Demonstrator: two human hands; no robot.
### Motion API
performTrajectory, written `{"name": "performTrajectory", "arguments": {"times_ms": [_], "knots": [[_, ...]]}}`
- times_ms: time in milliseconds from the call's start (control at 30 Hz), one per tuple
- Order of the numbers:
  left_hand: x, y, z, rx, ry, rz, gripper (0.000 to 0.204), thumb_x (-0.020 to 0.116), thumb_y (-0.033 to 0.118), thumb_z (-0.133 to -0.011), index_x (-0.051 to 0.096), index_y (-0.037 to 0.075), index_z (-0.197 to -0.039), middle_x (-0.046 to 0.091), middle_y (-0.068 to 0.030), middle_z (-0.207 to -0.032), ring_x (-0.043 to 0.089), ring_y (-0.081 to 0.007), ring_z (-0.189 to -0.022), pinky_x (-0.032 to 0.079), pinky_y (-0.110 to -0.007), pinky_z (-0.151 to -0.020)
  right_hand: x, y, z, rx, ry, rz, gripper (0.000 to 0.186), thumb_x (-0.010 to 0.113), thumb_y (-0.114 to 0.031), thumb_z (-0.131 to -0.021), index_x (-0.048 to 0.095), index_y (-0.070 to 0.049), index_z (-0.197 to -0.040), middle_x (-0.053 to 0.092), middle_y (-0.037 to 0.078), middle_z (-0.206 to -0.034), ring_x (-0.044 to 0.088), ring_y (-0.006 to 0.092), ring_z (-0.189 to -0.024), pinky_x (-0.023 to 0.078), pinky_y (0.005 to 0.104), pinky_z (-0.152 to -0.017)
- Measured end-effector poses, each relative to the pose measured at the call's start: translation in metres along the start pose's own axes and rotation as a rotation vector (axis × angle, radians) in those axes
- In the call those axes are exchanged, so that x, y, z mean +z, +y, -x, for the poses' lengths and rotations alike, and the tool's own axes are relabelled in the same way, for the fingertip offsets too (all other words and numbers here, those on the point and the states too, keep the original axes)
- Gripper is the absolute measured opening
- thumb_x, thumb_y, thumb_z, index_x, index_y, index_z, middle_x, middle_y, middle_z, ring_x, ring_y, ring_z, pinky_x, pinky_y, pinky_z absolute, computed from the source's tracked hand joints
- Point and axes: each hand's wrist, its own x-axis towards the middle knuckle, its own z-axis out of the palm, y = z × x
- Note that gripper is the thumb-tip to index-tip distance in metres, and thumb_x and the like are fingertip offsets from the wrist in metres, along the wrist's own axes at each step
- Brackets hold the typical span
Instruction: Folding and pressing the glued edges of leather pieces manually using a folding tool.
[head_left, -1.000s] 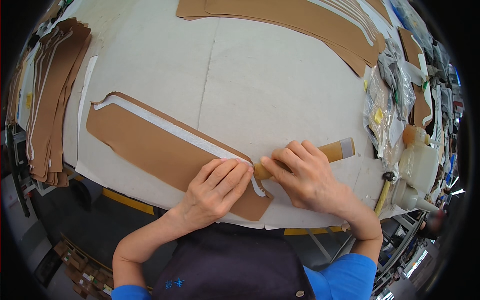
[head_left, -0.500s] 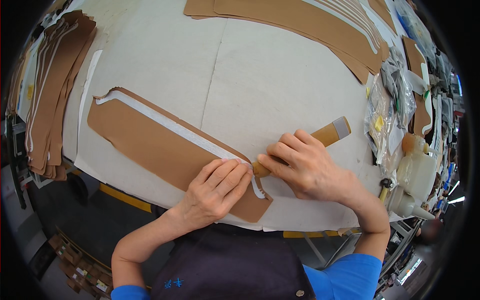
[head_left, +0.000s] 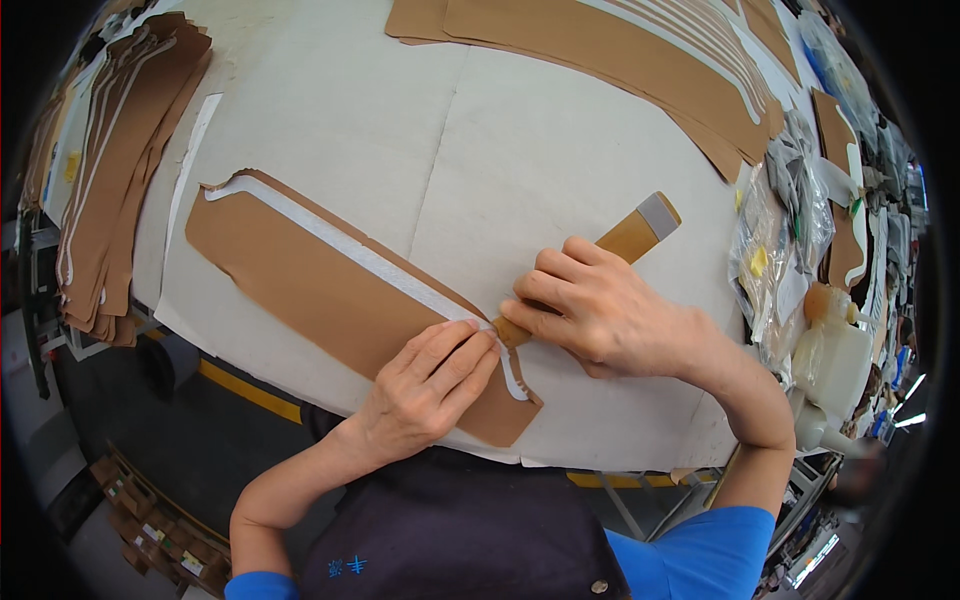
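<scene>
A long brown leather-like panel lies slantwise on the pale work surface, with a white strip along its far edge. Near its right end, where the edge curves and is cut into small notches, my left hand presses down with the fingers together. My right hand is closed around a flat tan-brown hand tool with a grey band near its upper end. The tool's lower tip meets the panel's edge right beside my left fingertips. Both sets of fingertips partly cover the contact spot.
A stack of brown panels with white strips lies at the far side, another at the left edge. On the right are clear plastic bags and a translucent bottle. The pale table has a seam across it.
My right hand has shifted slightly left, and the tool has swung so its banded end points more steeply away. My left hand stays on the panel. The whole view has shifted slightly.
</scene>
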Motion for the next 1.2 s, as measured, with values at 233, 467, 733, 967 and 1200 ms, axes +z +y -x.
{"name": "performTrajectory", "arguments": {"times_ms": [233, 467, 733, 967, 1200], "knots": [[-0.002, 0.004, 0.003, -0.074, 0.018, -0.068, 0.037, 0.079, 0.007, -0.081, 0.074, 0.001, -0.117, 0.069, -0.0116, -0.127, 0.063, -0.0311, -0.125, 0.054, -0.045, -0.103, 0.002, 0.007, -0.003, -0.048, -0.015, 0.027, 0.044, 0.082, -0.008, -0.065, 0.069, -0.002, -0.107, 0.056, 0.005, -0.097, 0.055, 0.0231, -0.096, 0.043, 0.0363, -0.079], [0.002, 0.007, 0.009, -0.123, 0.040, -0.028, 0.046, 0.082, 0.009, -0.079, 0.072, 0.000, -0.123, 0.068, -0.0118, -0.129, 0.061, -0.0315, -0.126, 0.053, -0.047, -0.104, -0.005, 0.013, -0.013, -0.085, -0.051, -0.012, 0.049, 0.084, -0.010, -0.061, 0.070, -0.003, -0.108, 0.056, 0.004, -0.098, 0.055, 0.0224, -0.097, 0.043, 0.0357, -0.081], [-0.006, 0.005, 0.008, -0.183, 0.033, -0.084, 0.042, 0.083, 0.017, -0.082, 0.073, 0.004, -0.120, 0.064, -0.0130, -0.130, 0.062, -0.0311, -0.124, 0.051, -0.047, -0.107, -0.007, 0.019, -0.029, -0.130, -0.067, -0.011, 0.046, 0.084, -0.010, -0.062, 0.070, -0.004, -0.105, 0.056, 0.003, -0.097, 0.054, 0.0214, -0.096, 0.042, 0.0345, -0.079], [-0.016, -0.003, 0.006, -0.194, 0.031, -0.118, 0.053, 0.085, 0.023, -0.079, 0.070, -0.001, -0.125, 0.064, -0.0146, -0.133, 0.059, -0.0357, -0.127, 0.052, -0.048, -0.105, -0.004, 0.023, -0.038, -0.142, -0.065, -0.003, 0.040, 0.082, -0.008, -0.066, 0.071, -0.004, -0.103, 0.056, 0.003, -0.097, 0.054, 0.0210, -0.096, 0.043, 0.0339, -0.079], [-0.014, -0.010, 0.015, -0.227, 0.012, -0.058, 0.053, 0.085, 0.025, -0.081, 0.071, 0.002, -0.126, 0.061, -0.0150, -0.137, 0.055, -0.0354, -0.132, 0.048, -0.053, -0.109, -0.006, 0.024, -0.048, -0.119, -0.097, -0.037, 0.046, 0.078, -0.006, -0.069, 0.071, -0.003, -0.114, 0.059, 0.006, -0.103, 0.055, 0.0240, -0.096, 0.044, 0.0367, -0.080]]}}
